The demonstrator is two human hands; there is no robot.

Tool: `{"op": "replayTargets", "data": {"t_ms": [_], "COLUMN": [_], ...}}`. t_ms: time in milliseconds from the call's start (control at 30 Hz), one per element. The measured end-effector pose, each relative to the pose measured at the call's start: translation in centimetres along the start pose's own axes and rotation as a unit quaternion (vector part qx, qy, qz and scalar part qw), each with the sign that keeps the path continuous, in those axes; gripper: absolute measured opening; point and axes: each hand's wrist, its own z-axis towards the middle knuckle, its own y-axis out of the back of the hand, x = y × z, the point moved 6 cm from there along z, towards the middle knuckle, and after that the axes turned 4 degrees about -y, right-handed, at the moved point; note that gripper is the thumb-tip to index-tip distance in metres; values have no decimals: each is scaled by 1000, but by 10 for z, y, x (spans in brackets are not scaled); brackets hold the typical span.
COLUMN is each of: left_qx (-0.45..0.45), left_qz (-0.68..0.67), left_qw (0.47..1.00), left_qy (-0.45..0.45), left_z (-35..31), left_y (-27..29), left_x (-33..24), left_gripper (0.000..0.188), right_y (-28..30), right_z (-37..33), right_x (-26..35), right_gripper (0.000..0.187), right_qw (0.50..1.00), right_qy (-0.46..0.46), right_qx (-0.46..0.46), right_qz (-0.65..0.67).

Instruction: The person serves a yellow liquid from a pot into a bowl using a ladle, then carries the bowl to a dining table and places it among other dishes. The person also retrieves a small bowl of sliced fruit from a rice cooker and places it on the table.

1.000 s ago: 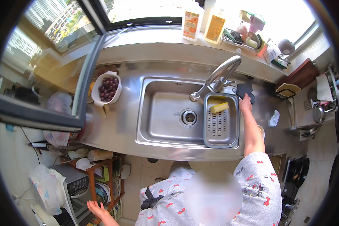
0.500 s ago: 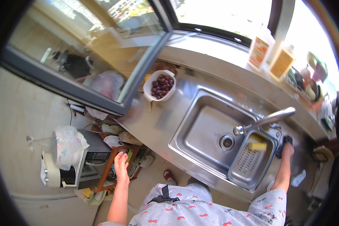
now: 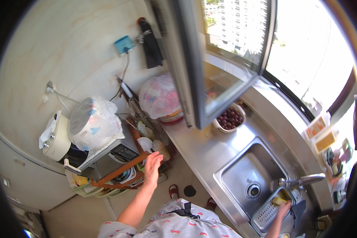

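My left hand (image 3: 152, 169) is raised in the air with its fingers stretched out, holding nothing. It is nearest to the wooden rack by the microwave. My right hand (image 3: 283, 209) reaches into the grey perforated drain basket (image 3: 264, 214) at the sink's right side. Its fingers close on a yellow sponge (image 3: 281, 198), partly hidden by the hand. A dark cloth (image 3: 299, 210) lies right of the basket, beside my right wrist. The steel sink (image 3: 242, 170) has a round drain, with a curved faucet (image 3: 305, 180) over its right end.
A white bowl of dark grapes (image 3: 229, 119) stands behind an open window sash (image 3: 234, 101) that juts over the counter. Two bottles (image 3: 321, 133) stand on the sill. To the left are a microwave (image 3: 121, 154), a bag-covered pot (image 3: 94, 125) and a wooden rack (image 3: 119, 174).
My view has turned left. My right hand has left the dark cloth and moved into the basket, onto the sponge. My left hand stays raised with its fingers stretched.
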Motion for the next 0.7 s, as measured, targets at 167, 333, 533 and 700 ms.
{"op": "replayTargets", "data": {"t_ms": [167, 333, 533, 700], "left_qx": [13, 55, 146, 169], "left_qz": [-63, -87, -146, -192], "left_qw": [997, 994, 978, 967], "left_qy": [-30, -38, -3, -17], "left_z": [24, 28, 20, 29], "left_y": [49, 114, 179, 212], "left_x": [-33, -50, -80, -114], "left_gripper": [39, 36, 33, 37], "right_y": [-82, -90, -137, -177], "right_z": [-231, -328, -327, -301], "right_x": [400, 752, 1051, 1190], "right_gripper": [18, 14, 33, 47], "right_qw": [936, 807, 761, 808], "right_qy": [161, 444, 559, 541], "right_qx": [293, 261, 166, 135], "right_qz": [113, 289, 284, 191]}}
